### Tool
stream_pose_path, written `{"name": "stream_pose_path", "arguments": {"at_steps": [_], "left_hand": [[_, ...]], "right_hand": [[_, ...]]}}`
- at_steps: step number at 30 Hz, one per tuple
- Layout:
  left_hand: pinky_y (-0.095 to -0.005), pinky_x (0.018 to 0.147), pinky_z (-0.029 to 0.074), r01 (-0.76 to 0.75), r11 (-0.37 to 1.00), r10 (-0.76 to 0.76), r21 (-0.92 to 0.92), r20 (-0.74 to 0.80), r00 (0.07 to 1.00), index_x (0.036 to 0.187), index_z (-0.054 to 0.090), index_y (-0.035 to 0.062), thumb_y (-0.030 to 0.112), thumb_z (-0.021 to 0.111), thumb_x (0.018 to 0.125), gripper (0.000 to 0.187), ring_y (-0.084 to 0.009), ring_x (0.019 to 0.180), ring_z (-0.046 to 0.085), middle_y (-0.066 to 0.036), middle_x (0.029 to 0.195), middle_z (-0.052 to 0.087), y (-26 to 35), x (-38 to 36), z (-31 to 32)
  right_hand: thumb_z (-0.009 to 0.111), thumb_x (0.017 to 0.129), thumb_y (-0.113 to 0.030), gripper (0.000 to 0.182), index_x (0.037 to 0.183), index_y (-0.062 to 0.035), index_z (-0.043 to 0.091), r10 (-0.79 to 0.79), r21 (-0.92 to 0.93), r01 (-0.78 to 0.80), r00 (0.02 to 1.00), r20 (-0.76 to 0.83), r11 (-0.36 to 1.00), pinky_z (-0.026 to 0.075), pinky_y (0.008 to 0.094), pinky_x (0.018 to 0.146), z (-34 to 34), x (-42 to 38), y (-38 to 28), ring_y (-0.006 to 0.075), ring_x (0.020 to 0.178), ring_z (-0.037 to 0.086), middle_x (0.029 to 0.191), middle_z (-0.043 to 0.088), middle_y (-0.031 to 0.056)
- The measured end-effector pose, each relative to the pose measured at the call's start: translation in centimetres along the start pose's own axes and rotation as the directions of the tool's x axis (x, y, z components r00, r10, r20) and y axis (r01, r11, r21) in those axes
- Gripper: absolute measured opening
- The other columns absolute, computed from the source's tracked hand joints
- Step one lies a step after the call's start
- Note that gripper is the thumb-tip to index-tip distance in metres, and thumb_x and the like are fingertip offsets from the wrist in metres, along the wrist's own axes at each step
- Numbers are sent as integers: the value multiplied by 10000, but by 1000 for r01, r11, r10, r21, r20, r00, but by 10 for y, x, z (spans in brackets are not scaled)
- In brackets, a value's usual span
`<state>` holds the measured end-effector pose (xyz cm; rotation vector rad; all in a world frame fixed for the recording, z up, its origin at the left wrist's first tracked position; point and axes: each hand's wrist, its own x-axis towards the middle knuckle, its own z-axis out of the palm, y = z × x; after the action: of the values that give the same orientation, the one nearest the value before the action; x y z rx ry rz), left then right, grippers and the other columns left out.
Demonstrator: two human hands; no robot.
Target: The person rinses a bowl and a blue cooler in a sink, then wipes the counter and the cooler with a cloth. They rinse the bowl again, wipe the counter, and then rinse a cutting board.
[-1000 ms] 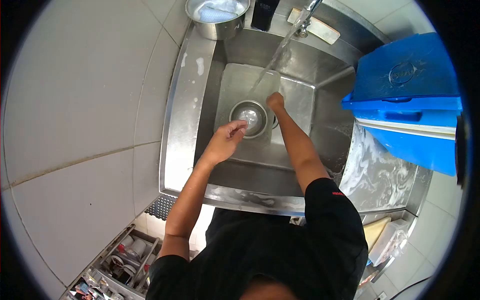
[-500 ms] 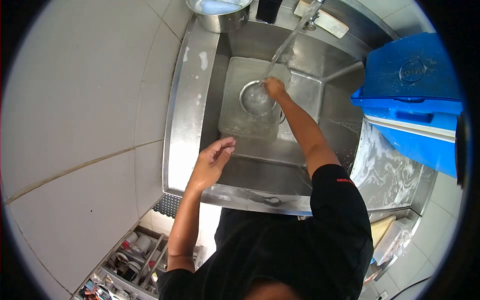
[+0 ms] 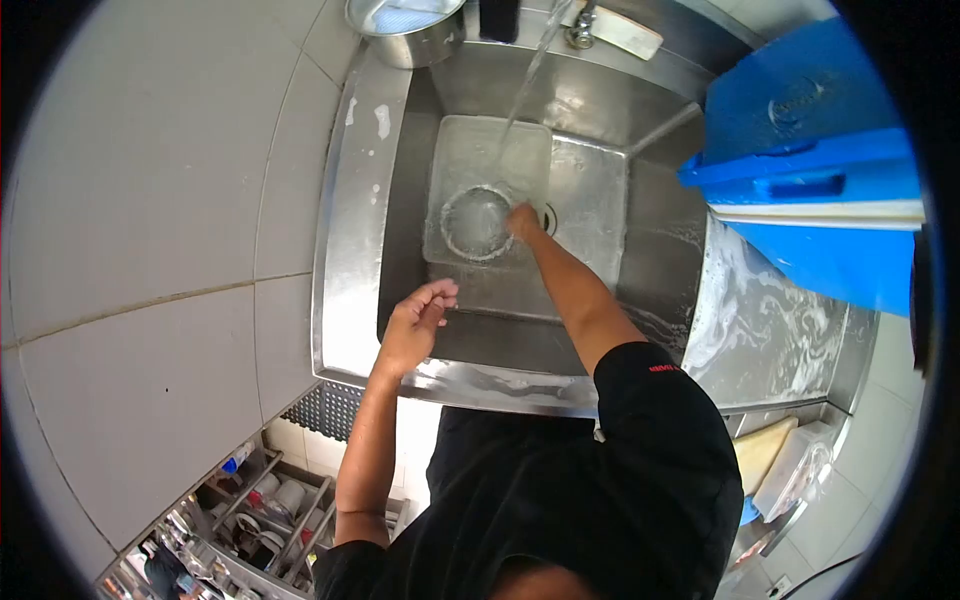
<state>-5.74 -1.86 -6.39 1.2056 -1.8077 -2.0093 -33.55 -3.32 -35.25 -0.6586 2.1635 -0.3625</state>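
Observation:
My right hand [image 3: 522,219] is closed on the near-right rim of a round metal bowl [image 3: 478,225], which is tipped low over the tub with water in and around it. Beneath lies a translucent rectangular plastic tub [image 3: 465,145] on the left of the steel sink's [image 3: 590,190] floor. A stream of water [image 3: 524,85] falls into the tub behind the bowl. My left hand [image 3: 412,325] hovers over the sink's front-left corner, fingers loosely curled and apart, holding nothing. The bowl's underside and the fingertips of my right hand are hidden.
A steel pot [image 3: 415,42] with a blue-white item inside stands on the back-left ledge. The tap [image 3: 581,32] is at the back. A large blue cooler box [image 3: 800,160] stands on the right, by a soapy drainboard [image 3: 765,320]. A tiled wall [image 3: 150,180] borders the left.
My right hand has brought the bowl towards me and slightly left, out of the falling stream. My left hand has barely moved. The whole view has shifted slightly.

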Motion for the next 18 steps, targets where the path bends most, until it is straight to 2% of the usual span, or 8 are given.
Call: {"name": "stream_pose_path", "arguments": {"at_steps": [1,3,4,7,9,10,12,18], "left_hand": [[-254,754,461,-37,999,36,21,3,999,1175,527,18,101,436,942,264,-146,995,570,-64,1090,590,0,2,1],[-264,749,474,-52,997,55,49,-53,997,1159,540,38,115,446,939,251,-151,992,571,-52,1072,592,9,6,4],[-272,754,480,-76,997,76,6,-61,995,1160,542,44,117,442,939,253,-155,993,572,-54,1073,592,6,10,4],[-265,762,475,-123,990,129,65,-92,987,1201,517,49,100,405,939,290,-150,969,571,-61,1110,583,13,19,3],[-256,742,464,-139,990,140,12,-115,983,1223,488,25,117,406,943,306,-141,958,564,-71,1116,580,27,25,3],[-254,739,461,-164,986,164,6,-106,981,1227,483,21,123,412,944,309,-139,957,562,-70,1108,581,37,29,4],[-251,736,457,-208,978,208,8,-101,973,1231,478,18,128,417,944,314,-136,956,560,-70,1101,582,55,31,5],[-248,719,444,-431,892,437,137,-19,899,1241,478,35,170,432,945,329,-114,942,555,-39,1105,585,149,51,21]], "right_hand": [[555,749,-162,340,980,87,571,32,25,-40,969,244,999,508,395,722,-10,-8,1,303,945,605,1033,603,205],[575,739,-145,285,934,61,600,5,233,-81,951,308,969,516,404,708,-25,-21,-1,302,974,588,1032,605,186],[597,725,-131,224,871,37,620,21,602,-129,983,182,788,521,404,721,-24,-32,-2,293,962,592,1008,615,172],[603,711,-92,264,933,49,584,-89,401,97,995,-40,911,535,386,541,-88,-81,-30,289,762,634,857,591,170],[615,695,-99,256,879,76,587,-153,470,209,976,-155,858,517,352,455,-156,-148,-56,264,660,643,836,598,188],[615,695,-99,256,879,76,587,-156,462,232,968,-197,856,517,352,455,-195,-182,-69,264,660,643,836,598,188],[596,710,-59,266,905,120,567,-224,547,210,974,-42,810,554,367,502,-255,-239,-87,271,681,648,847,609,192],[535,778,-8,233,932,165,508,-350,619,411,909,-226,669,593,393,561,-386,-328,-112,340,707,646,830,542,161]]}}
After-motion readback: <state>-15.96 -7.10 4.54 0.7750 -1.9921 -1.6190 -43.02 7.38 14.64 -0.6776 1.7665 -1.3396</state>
